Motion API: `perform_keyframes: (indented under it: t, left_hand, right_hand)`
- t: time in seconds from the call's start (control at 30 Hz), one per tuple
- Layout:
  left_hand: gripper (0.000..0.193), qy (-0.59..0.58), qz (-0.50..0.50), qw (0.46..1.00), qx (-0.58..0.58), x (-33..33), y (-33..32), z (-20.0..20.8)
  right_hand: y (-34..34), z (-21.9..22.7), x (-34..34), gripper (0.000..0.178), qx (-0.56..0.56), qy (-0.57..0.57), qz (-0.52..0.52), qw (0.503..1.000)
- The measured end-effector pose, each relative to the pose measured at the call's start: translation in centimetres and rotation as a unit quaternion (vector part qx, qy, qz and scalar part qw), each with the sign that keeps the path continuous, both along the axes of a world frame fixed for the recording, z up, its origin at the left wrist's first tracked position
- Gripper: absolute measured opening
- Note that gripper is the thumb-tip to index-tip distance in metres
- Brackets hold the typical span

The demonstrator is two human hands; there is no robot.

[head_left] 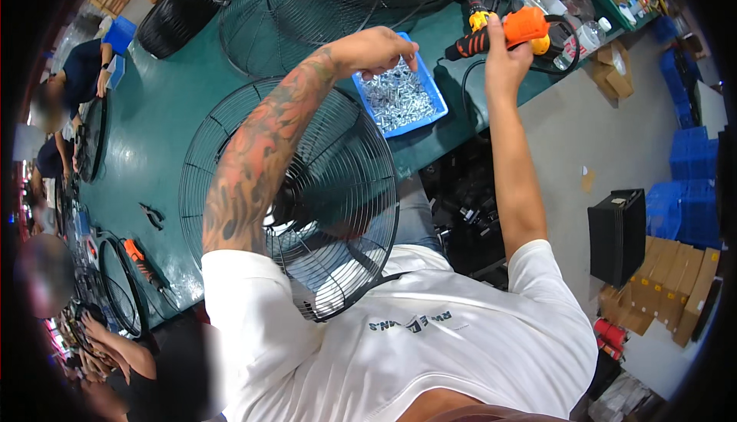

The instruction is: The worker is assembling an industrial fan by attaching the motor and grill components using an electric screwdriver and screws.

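My left hand (376,52) hangs over a blue tray (421,124) full of small silvery screws (398,98). Its fingers are curled together, and whatever they may pinch is too small to make out. An orange and black electric screwdriver (527,26) is gripped in my right hand (507,65), its dark nose pointing left toward the tray. Below my left forearm a round black wire fan guard (349,180) rests at the table edge against my body. The forearm covers part of it.
More wire guards (307,3) lie on the green table (161,138) at the back. A yellow and black power tool (480,19) and a plastic bottle (587,39) are beyond my right hand. Pliers (152,216) and another orange screwdriver (141,262) lie leftward, near co-workers. A black box (616,236) stands right.
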State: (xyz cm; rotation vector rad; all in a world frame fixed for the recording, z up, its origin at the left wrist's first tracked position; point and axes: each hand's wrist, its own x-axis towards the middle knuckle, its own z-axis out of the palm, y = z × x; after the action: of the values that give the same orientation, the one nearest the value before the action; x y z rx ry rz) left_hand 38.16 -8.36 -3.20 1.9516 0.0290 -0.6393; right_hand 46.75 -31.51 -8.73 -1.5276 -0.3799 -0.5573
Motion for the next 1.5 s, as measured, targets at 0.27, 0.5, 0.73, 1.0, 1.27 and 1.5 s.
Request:
perform_keyframes:
  t: [0.27,0.5,0.73,1.0,1.27,1.5]
  left_hand:
    - [0.047,-0.223,0.121,0.967,0.038,-15.1,1.7,3.6]
    - [0.020,-0.345,0.124,0.911,0.189,-25.6,0.4,2.1]
    - [0.020,-0.382,0.108,0.880,0.263,-30.4,1.0,1.1]
    - [0.024,-0.379,0.107,0.884,0.253,-32.0,2.1,0.7]
    - [0.026,-0.354,0.112,0.893,0.254,-32.3,2.6,-0.5]
    - [0.039,-0.365,0.229,0.861,0.270,-33.5,3.9,0.0]
  right_hand:
    - [-2.2,10.1,-2.6,0.049,0.468,0.164,0.256,0.830]
    - [4.2,12.2,-15.0,0.074,0.385,0.117,0.447,0.799]
    - [8.6,12.8,-18.6,0.080,0.245,-0.037,0.722,0.646]
    - [10.0,13.3,-19.7,0.080,0.182,-0.018,0.741,0.646]
    - [11.4,12.7,-20.7,0.086,0.139,-0.045,0.752,0.642]
    - [13.7,12.0,-20.0,0.088,0.140,-0.034,0.738,0.659]
